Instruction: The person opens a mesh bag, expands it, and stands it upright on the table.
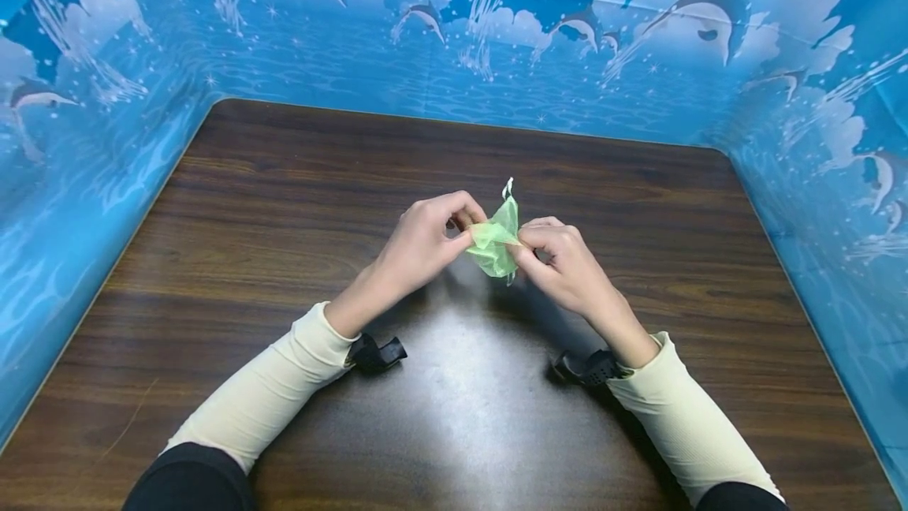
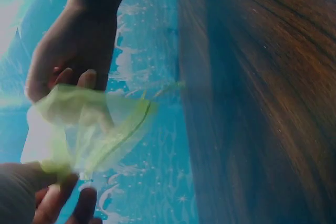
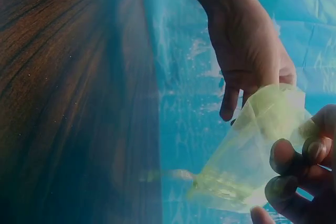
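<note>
A small, sheer light-green organza drawstring pouch (image 1: pixel 495 249) is held up over the table between both hands. My left hand (image 1: pixel 434 236) pinches one side of its mouth between thumb and fingers. Opposite it, my right hand (image 1: pixel 563 260) pinches the other side. A pale ribbon end (image 1: pixel 508 188) sticks out at the far side of the pouch. In the right wrist view the pouch (image 3: pixel 247 145) is see-through and spread into a cone, its wide edge between the hands. The left wrist view shows the same thin fabric (image 2: pixel 113 124) stretched between the fingers.
The dark wood-grain table (image 1: pixel 284 180) lies under both hands. A blue curtain (image 1: pixel 340 54) printed with dolphins and clouds closes off its far and side edges. Black wrist straps with small devices (image 1: pixel 379 355) sit below each hand, over cream sleeves (image 1: pixel 266 389).
</note>
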The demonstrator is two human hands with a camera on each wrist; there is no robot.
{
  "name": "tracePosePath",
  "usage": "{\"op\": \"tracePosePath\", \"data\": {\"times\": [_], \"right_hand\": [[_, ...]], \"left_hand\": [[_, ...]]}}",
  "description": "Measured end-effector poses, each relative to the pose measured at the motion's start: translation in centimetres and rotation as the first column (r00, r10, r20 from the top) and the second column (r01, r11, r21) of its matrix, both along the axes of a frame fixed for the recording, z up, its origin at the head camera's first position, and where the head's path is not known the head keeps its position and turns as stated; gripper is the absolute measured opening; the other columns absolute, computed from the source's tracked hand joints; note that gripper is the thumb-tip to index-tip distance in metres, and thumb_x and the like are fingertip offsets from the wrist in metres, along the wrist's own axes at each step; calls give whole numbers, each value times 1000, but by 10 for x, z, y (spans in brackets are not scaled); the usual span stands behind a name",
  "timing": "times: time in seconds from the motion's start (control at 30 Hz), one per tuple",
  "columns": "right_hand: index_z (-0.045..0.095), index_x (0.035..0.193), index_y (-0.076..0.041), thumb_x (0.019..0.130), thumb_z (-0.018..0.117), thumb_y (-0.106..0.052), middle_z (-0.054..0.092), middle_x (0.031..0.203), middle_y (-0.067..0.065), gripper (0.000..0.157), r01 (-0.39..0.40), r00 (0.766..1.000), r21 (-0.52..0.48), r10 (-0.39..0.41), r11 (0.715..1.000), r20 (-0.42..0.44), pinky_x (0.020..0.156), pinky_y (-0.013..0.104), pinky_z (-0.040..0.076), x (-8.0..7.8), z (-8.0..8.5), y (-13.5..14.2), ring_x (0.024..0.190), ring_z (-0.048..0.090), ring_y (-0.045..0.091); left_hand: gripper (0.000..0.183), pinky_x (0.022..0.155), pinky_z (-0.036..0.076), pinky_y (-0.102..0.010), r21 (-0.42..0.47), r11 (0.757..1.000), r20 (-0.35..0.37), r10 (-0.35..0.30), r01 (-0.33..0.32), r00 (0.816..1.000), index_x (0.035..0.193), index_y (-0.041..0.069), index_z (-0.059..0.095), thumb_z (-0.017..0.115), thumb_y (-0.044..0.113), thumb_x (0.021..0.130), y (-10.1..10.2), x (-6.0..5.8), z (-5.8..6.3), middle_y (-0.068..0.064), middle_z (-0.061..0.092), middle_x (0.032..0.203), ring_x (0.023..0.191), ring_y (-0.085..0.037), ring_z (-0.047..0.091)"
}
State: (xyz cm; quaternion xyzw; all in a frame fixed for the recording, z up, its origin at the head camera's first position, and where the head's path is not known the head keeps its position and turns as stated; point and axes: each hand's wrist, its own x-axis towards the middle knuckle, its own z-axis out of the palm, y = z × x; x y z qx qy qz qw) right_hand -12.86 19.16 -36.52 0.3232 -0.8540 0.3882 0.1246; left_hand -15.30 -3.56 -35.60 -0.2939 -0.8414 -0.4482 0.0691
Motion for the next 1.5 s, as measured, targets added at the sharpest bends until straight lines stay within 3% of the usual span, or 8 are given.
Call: {"op": "tracePosePath", "data": {"times": [0.23, 0.53, 0.73, 0.87, 0.97, 1.1, 1.37, 1.5], "right_hand": [[44, 61, -15, 93, 59, -5, 38, 54, -4, 36, -7, 994, -14, 6, 1000, -112, 95, 44, 52, -2, -2, -4, 71, 61, 14], [42, 64, -11, 85, 57, -1, 40, 61, 3, 28, 67, 979, 74, -51, 995, -196, 82, 38, 41, -5, -3, -3, 62, 37, 13], [48, 71, -12, 86, 62, -1, 47, 72, 0, 23, 70, 976, 127, -42, 989, -214, 82, 40, 43, -8, -1, -3, 67, 42, 12], [52, 74, -12, 92, 66, -6, 53, 74, 2, 23, 118, 982, 117, -99, 986, -159, 80, 40, 46, -6, 0, -4, 69, 47, 13], [54, 81, -14, 99, 66, -25, 56, 74, 2, 24, 210, 976, 154, -216, 965, 24, 70, 36, 45, -2, 3, -6, 67, 50, 15], [56, 93, -17, 104, 54, -55, 56, 74, 2, 40, 225, 886, 221, -294, 949, 358, 58, 33, 40, 1, 6, -7, 62, 50, 18], [62, 119, -8, 110, 45, -44, 70, 88, 21, 41, 19, 690, -27, 7, 999, 724, 86, 39, 55, -4, 7, -1, 85, 70, 35], [53, 117, -5, 111, 46, -31, 69, 85, 15, 27, 43, 676, -183, 106, 982, 729, 86, 39, 58, -7, 2, -3, 76, 71, 30]], "left_hand": [[32, 63, 41, -33, -40, 984, 51, 173, -171, 984, 111, 11, 63, 69, -2, 83, 3, 0, -2, 0, 58, 80, 68, -17, 53], [49, 92, 44, -39, -186, 983, -40, -18, 10, 999, 129, 5, 53, 73, 0, 85, 4, 6, -3, -12, 56, 121, 106, -28, 48], [24, 81, 47, -37, -274, 960, -178, -1, -49, 984, 114, 9, 63, 75, 11, 92, 4, 11, 4, -6, 62, 110, 96, -25, 52], [9, 67, 52, -33, -247, 960, -220, 73, -128, 973, 101, 12, 65, 72, 10, 96, 4, 12, 3, -1, 65, 95, 81, -17, 59], [8, 58, 50, -32, -173, 968, -294, 128, -185, 947, 99, 11, 65, 72, 9, 94, 7, 15, 0, 1, 65, 83, 70, -14, 58], [9, 48, 43, -30, -66, 971, -384, 189, -231, 904, 95, 9, 64, 72, 8, 91, 12, 19, -4, 2, 59, 67, 57, -11, 52], [12, 43, 37, -25, 15, 974, -346, 216, -225, 913, 90, 9, 58, 70, 9, 91, 19, 29, -8, 5, 61, 59, 45, -6, 47], [12, 43, 41, -28, 38, 974, -333, 224, -225, 916, 88, 10, 58, 69, 10, 90, 20, 32, -7, 4, 70, 64, 47, -7, 57]]}}
